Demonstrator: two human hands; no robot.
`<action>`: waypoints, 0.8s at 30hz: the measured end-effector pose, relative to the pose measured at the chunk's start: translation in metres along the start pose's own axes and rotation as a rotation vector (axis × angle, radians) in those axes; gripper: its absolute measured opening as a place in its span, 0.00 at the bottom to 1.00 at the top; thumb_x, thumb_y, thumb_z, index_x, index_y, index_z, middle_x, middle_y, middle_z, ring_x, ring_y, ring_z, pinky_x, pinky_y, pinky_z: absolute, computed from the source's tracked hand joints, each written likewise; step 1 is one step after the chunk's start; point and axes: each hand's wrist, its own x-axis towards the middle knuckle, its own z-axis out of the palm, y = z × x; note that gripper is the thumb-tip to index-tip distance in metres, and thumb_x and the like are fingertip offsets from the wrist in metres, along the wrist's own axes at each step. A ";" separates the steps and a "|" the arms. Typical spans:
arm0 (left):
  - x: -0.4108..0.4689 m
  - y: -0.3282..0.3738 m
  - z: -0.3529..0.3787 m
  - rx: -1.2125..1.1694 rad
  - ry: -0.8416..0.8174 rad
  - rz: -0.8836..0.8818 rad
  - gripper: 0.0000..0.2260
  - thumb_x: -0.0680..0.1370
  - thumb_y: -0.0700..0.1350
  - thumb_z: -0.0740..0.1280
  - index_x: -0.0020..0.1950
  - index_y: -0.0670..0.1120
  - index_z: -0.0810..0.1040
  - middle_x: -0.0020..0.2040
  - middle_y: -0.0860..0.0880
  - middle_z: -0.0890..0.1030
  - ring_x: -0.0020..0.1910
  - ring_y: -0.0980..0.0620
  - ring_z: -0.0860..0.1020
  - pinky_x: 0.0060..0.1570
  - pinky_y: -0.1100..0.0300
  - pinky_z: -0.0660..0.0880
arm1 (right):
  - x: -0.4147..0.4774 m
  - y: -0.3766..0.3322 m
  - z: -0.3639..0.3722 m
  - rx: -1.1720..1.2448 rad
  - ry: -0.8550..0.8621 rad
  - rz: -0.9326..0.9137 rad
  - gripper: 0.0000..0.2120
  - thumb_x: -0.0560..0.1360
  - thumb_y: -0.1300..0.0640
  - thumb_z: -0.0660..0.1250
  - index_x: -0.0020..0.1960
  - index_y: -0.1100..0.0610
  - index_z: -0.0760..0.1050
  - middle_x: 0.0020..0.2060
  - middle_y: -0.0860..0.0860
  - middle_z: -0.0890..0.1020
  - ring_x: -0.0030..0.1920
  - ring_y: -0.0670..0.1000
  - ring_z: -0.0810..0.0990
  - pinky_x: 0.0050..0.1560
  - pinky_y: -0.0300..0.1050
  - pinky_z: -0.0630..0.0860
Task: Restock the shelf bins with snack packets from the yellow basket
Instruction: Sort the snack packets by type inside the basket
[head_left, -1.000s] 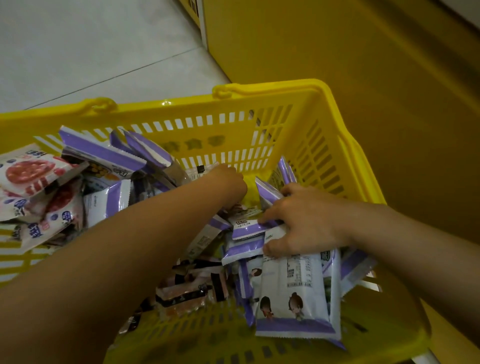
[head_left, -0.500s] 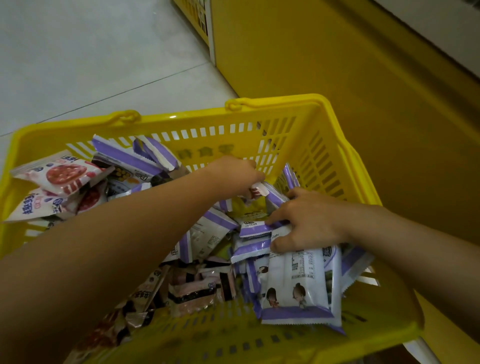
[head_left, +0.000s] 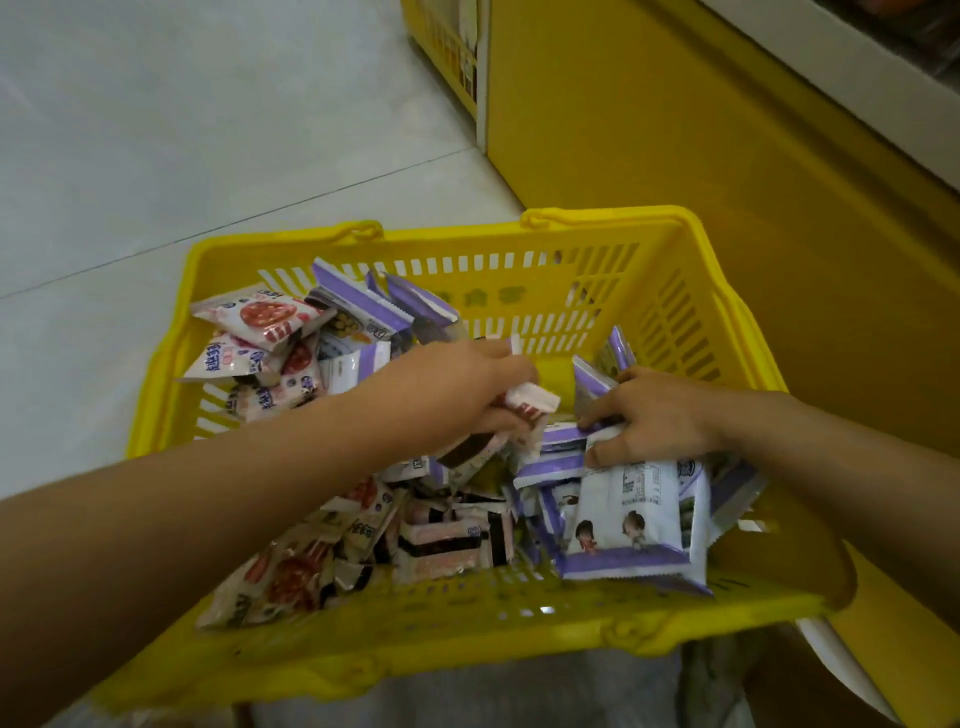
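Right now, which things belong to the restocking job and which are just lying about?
Job: yellow basket; left hand gripping a white-and-red packet; right hand holding purple packets; pink packets waiting in the basket.
Lying about: floor tiles; yellow panel beside the basket.

Packets (head_left: 441, 545) in basket (head_left: 457, 639)

Yellow basket (head_left: 519, 244); purple-white packets (head_left: 628, 525); pink-white packets (head_left: 260, 317).

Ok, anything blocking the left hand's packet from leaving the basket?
Nothing visible. The left hand grips a white packet above the pile, the basket is open overhead, and the right hand holds purple packets off to the side. Bins are out of view.
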 end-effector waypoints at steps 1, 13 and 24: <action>-0.013 -0.002 0.007 -0.007 -0.093 -0.027 0.19 0.78 0.57 0.62 0.65 0.51 0.70 0.58 0.49 0.74 0.52 0.47 0.76 0.47 0.51 0.74 | 0.000 0.000 0.001 0.006 -0.006 0.006 0.28 0.75 0.34 0.59 0.71 0.45 0.67 0.66 0.49 0.72 0.68 0.53 0.61 0.63 0.51 0.66; -0.047 0.012 0.055 0.160 -0.387 0.003 0.19 0.81 0.52 0.59 0.71 0.51 0.67 0.63 0.48 0.73 0.58 0.46 0.75 0.48 0.52 0.73 | 0.000 -0.001 0.001 0.037 0.030 0.019 0.26 0.74 0.35 0.61 0.68 0.44 0.70 0.62 0.48 0.75 0.65 0.51 0.64 0.60 0.48 0.68; 0.050 0.015 0.074 -0.050 -0.201 -0.133 0.24 0.80 0.56 0.60 0.74 0.49 0.63 0.66 0.45 0.74 0.61 0.43 0.73 0.59 0.50 0.71 | -0.027 -0.004 -0.009 0.060 -0.025 0.065 0.47 0.58 0.20 0.55 0.68 0.46 0.69 0.55 0.48 0.80 0.50 0.48 0.77 0.52 0.46 0.76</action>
